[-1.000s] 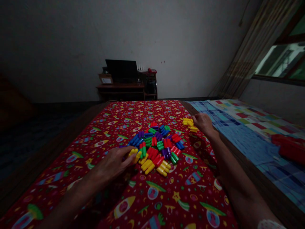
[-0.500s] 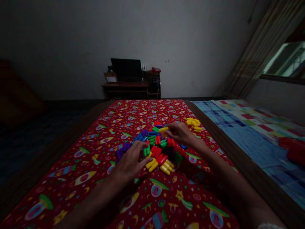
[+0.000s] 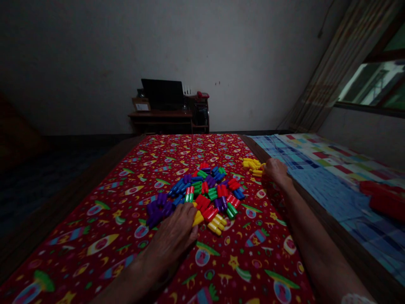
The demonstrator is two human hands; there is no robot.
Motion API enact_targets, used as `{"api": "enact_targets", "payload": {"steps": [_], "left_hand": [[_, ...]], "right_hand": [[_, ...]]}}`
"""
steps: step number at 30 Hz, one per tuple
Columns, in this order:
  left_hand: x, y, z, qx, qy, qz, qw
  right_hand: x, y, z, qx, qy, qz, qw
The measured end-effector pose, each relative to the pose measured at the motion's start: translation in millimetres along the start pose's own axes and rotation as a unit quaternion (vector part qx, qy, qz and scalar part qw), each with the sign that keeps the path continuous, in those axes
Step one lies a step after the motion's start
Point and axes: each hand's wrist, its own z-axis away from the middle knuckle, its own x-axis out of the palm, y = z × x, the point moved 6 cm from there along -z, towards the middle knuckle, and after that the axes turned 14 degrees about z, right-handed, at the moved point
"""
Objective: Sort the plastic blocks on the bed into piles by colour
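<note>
A heap of small plastic pegs [image 3: 209, 192] in red, blue, green, purple and yellow lies on a red cloth with rockets [image 3: 177, 160]. My left hand [image 3: 175, 232] rests palm down at the heap's near edge, fingers pressed onto yellow pegs [image 3: 198, 218]. A small group of purple pegs [image 3: 158, 207] lies just left of it. My right hand [image 3: 276, 171] is at the cloth's right edge beside a separate pile of yellow pegs [image 3: 253, 164], fingers curled; whether it holds a peg is hidden.
The cloth covers a low wooden platform [image 3: 63, 198]. To the right lies a blue checked sheet [image 3: 319, 169] with a red object [image 3: 384, 198] on it. A desk with a dark screen [image 3: 163, 105] stands by the far wall. A curtain and window [image 3: 363, 80] are on the right.
My right hand has gone from the middle of the heap back to the yellow pile on the right. My left hand slid nearer along the heap's edge. More purple pegs now lie apart on the left.
</note>
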Motion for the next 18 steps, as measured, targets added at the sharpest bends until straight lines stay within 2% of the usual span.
{"api": "enact_targets", "payload": {"steps": [4,8,10,12,13,15,17,18], "left_hand": [[3.3,2,1,-0.002,0.014,-0.007,1.000],[8.8,-6,-6,-0.072,0.005,0.031,0.997],[7.7,-12,-11,-0.094,0.005,0.077,0.993],[1.9,-19,-16,-0.105,0.020,0.135,0.985],[-2.9,-23,-19,-0.111,0.037,0.157,0.981],[-13.9,-30,-22,-0.124,0.078,0.183,0.972],[-24.2,-35,-23,-0.147,0.120,0.190,0.963],[-27.7,-36,-24,-0.158,0.132,0.194,0.959]], "right_hand": [[-1,-11,2,-0.044,-0.007,-0.019,0.999],[-15,-7,2,-0.011,0.023,-0.021,0.999],[-26,-12,3,-0.021,0.045,-0.030,0.998],[-40,-31,12,-0.086,0.066,-0.075,0.991],[-47,-46,21,-0.143,0.070,-0.115,0.981],[-60,-85,52,-0.298,0.052,-0.219,0.928],[-71,-126,100,-0.462,-0.004,-0.319,0.827],[-75,-142,123,-0.516,-0.028,-0.346,0.783]]}}
